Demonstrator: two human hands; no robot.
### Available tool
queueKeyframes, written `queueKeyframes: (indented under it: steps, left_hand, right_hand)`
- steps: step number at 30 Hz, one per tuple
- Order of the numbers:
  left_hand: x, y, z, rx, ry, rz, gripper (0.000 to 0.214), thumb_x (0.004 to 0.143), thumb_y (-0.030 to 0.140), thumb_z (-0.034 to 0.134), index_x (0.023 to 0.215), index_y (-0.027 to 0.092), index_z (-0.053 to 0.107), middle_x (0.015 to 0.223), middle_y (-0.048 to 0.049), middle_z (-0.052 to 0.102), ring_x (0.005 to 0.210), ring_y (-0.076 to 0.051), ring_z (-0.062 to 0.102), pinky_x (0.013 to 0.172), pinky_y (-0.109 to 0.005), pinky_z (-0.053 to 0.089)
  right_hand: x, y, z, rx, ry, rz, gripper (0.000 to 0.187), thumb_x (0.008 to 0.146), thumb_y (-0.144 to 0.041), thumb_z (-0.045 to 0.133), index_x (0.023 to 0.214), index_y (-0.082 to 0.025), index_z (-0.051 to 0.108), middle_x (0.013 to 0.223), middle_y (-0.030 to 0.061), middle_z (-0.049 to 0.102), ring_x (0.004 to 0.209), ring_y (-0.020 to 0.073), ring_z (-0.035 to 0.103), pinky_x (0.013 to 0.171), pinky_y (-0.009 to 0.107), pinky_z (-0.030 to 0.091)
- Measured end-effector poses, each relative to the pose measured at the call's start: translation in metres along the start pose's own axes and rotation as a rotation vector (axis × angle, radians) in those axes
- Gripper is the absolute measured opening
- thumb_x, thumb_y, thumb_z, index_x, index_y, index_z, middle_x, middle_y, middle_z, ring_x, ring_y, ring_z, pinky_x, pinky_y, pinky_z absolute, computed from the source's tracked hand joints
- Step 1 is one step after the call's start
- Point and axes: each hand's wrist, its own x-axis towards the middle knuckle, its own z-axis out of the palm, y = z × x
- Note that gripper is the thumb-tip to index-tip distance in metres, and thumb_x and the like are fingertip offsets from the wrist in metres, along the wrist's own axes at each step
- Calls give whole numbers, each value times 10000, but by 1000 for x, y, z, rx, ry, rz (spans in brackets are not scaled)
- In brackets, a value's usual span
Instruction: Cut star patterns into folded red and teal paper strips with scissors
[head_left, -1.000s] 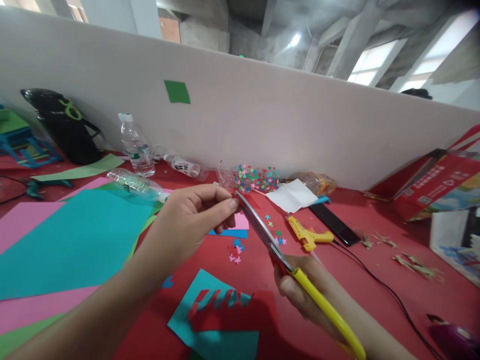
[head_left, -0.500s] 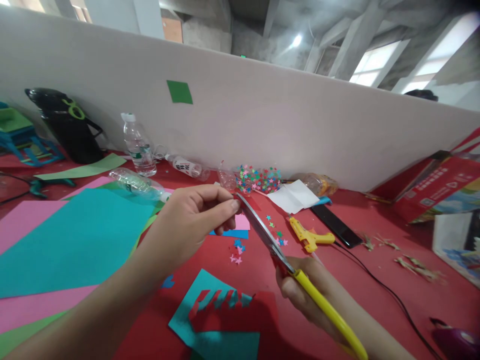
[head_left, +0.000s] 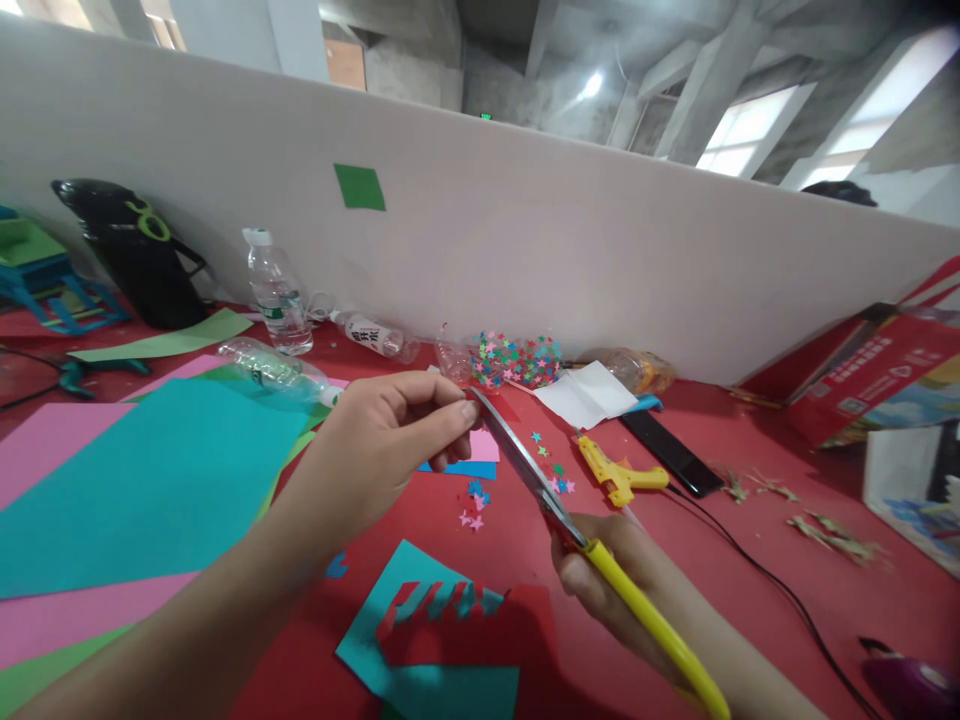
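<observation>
Slender metal scissors (head_left: 536,480) (curved yellow handle (head_left: 652,622))

Craft workshop spot inside a bare-concrete hall.
Ref = white partition (head_left: 480,230). Beyond it: raw concrete beams (head_left: 701,95), big windows (head_left: 750,130), one bright lamp (head_left: 592,84), so building interior looks unfinished. In front of it: red tabletop (head_left: 697,600) with coloured paper sheets (head_left: 150,470), cut-out stars (head_left: 477,522), scissors (head_left: 600,560), yellow glue gun (head_left: 619,474). Against its foot: star-covered bottle (head_left: 517,358).
</observation>
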Motion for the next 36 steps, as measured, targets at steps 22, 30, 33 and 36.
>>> queueKeyframes:
  steps: [22, 30, 33, 36]
  left_hand:
    - [-1, -3, 4, -130, 58, 25, 111, 804, 206, 604, 695, 208, 621, 609, 52, 577, 579, -80, 517, 534, -174, 425]
    - [-3, 2, 2, -68, 35, 29, 157, 801, 215, 593, 645, 203, 602, 584, 51, 549, 552, -85, 480, 517, -189, 405]
    - [-3, 3, 1, -47, 32, 26, 171, 802, 221, 594, 632, 205, 598, 579, 52, 539, 551, -87, 473, 512, -191, 398]
    - [-3, 2, -1, -23, 27, 25, 180, 806, 222, 590, 627, 203, 597, 573, 48, 533, 545, -92, 473, 508, -202, 394]
  right_hand:
    - [-2, 5, -4, 105, -57, -20, 412, 857, -571, 513, 739, -178, 479, 570, -49, 397, 489, 73, 328, 438, 201, 242]
    - [-1, 4, -5, 81, -66, -20, 462, 862, -617, 452, 702, -183, 446, 539, -56, 372, 466, 68, 301, 432, 207, 213]
    - [-1, 0, -5, 67, -78, -39, 541, 830, -705, 407, 688, -184, 426, 565, -49, 374, 488, 74, 289, 441, 217, 208]
    - [-2, -3, -6, 40, -56, -42, 559, 826, -723, 392, 691, -182, 418, 599, -42, 374, 517, 83, 290, 459, 231, 208]
